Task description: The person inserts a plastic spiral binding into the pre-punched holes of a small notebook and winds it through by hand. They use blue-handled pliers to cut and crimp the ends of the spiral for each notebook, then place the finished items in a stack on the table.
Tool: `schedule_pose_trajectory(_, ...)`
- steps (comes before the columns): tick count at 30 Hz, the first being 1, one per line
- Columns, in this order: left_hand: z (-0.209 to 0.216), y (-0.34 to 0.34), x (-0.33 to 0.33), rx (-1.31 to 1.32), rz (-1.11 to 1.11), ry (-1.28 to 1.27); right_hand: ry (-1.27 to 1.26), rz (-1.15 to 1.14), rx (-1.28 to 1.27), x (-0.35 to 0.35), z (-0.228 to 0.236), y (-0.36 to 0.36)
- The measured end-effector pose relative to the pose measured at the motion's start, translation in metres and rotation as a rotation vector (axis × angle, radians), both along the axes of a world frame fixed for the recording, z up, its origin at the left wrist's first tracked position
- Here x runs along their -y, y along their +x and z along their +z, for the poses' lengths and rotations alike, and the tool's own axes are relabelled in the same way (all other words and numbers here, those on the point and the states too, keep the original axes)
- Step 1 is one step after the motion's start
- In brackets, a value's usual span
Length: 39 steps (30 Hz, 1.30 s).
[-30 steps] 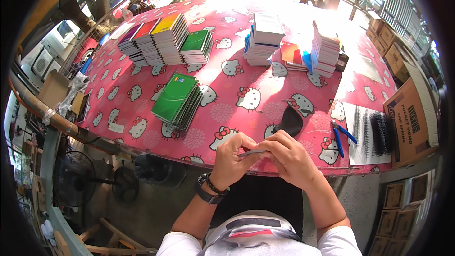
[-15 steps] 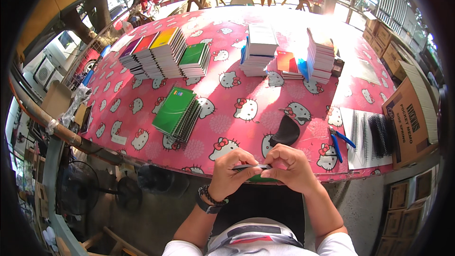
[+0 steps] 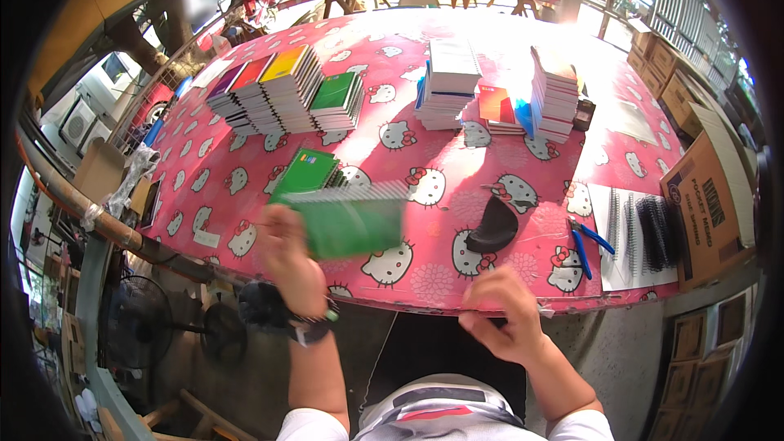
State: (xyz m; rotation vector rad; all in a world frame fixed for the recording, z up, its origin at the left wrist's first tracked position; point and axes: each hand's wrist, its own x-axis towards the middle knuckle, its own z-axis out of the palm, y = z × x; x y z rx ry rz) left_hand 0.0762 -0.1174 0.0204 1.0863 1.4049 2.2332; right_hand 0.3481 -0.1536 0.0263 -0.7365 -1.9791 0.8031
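My left hand (image 3: 291, 257) is closed on the end of a green spiral notebook (image 3: 359, 222), blurred by motion. The notebook is held sideways, its coil edge on the far side, in front of a stack of green spiral notebooks (image 3: 309, 170) that it partly covers. Over the table's near edge, my right hand (image 3: 505, 314) holds nothing; its fingers are loosely curled, with the thumb apart from them. Just beyond that hand lies a black, half-round pouch-like thing (image 3: 492, 224).
Blue-handled pliers (image 3: 585, 247) lie at right, beside black coils (image 3: 649, 229) on white paper and a cardboard box (image 3: 714, 204). Farther back stand colored notebook stacks (image 3: 278, 86), a white stack (image 3: 449, 82) and another tall stack (image 3: 555, 98) on the pink patterned tablecloth (image 3: 433, 265).
My left hand has carried the green notebook left and away from me, toward the green stack. My right hand has let go of it and moved slightly right and nearer to me.
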Motion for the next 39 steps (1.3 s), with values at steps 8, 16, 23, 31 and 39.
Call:
schedule_pose_trajectory(8,-0.047,-0.109,-0.037,-0.72,0.457,-0.455,-0.152,0.327,1.121,0.059,-0.144,0.002)
schedule_pose_trajectory(16,-0.015,-0.085,-0.066,-1.091,0.452,-0.517,-0.601,0.37,0.503,0.056,-0.138,0.013)
schedule_pose_trajectory(23,0.013,-0.11,-0.089,-1.078,-0.256,-0.859,-0.435,-0.031,0.32,-0.006,-0.038,0.04)
schedule_pose_trajectory(31,0.016,-0.112,-0.089,-1.202,-0.448,-0.732,-0.103,-0.386,0.737,-0.117,-0.041,0.055)
schedule_pose_trajectory(39,0.015,-0.115,-0.084,-1.289,-0.462,-0.751,-0.159,-0.289,0.769,-0.109,-0.042,0.056)
